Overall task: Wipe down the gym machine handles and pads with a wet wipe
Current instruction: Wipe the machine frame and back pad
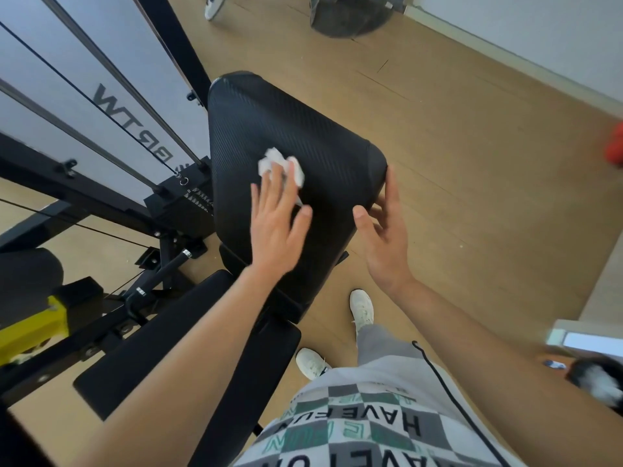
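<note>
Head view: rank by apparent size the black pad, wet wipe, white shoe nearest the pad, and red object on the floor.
1. black pad, by far.
2. wet wipe, part under the left hand.
3. white shoe and red object: alike, unranked; the frame edge cuts the latter.

Back pad (290, 129) – black ribbed vinyl, faint sheen; wipe (269, 161) – crumpled white cloth; floor (472, 146) – smooth wood.
</note>
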Tool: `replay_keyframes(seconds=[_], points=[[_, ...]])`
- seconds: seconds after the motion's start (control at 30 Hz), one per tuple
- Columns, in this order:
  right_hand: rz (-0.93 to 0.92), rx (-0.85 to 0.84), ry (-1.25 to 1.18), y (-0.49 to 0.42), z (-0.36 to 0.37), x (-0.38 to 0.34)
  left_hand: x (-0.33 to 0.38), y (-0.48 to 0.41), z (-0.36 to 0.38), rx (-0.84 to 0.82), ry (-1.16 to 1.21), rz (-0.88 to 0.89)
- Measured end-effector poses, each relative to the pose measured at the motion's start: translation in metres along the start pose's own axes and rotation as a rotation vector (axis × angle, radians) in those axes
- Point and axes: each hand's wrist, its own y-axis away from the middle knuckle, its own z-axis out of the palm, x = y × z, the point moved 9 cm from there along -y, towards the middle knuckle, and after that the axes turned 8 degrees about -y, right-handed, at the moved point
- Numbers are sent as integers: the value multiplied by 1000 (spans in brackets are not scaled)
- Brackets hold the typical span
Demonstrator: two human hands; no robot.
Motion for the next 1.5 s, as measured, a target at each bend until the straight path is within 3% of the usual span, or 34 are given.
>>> replay_keyframes(seconds=[0.17, 0.3, 0.43, 0.63, 0.7, 0.8, 0.93, 1.07, 1.23, 1.5], points=[[1, 19, 25, -1, 0, 2, -51, -56, -34, 76, 242, -303], [2, 6, 18, -2, 0, 3, -59, -71, -43, 136, 424, -379], [9, -2, 2, -3, -1, 4, -19, -45, -28, 138, 401, -282], [-13, -16, 7, -2, 0, 5, 57, 29, 4, 63, 285, 139], [-16, -18, 29, -3, 1, 5, 58, 50, 17, 44, 234, 185], [-5, -25, 17, -4, 0, 8, 18, 65, 33, 18, 217, -26], [2, -28, 25, -4, 0, 10, -58, 56, 32, -27, 506, -508], [2, -12, 33, -3, 2, 11, -93, 10, 1, 31, 641, -604], [3, -24, 23, -1, 3, 13, -84, -17, -10, 36, 639, -535], [-8, 0, -12, 1, 6, 16, -5, 72, 40, -76, 451, -253]])
